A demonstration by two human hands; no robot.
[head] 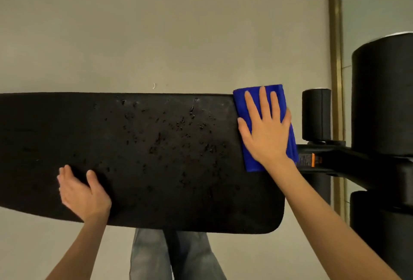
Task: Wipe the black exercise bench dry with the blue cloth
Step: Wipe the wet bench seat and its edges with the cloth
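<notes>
Floor [156, 22]: plain beige, under everything. Black exercise bench [100, 141]: the pad runs left to right across the view. Black foam rollers [382, 100] stand at its right end. My jeans [147, 255] show below the near edge.

Blue cloth [251, 162]: folded, on the pad's right end, top edge past the far rim. Right hand [266, 130]: flat on the cloth, fingers spread, pressing. Left hand [82, 194]: well apart from it, resting on the pad's near left, thumb out, holding nothing.

Water droplets [178, 127]: scattered mid-pad, between the hands.
</notes>
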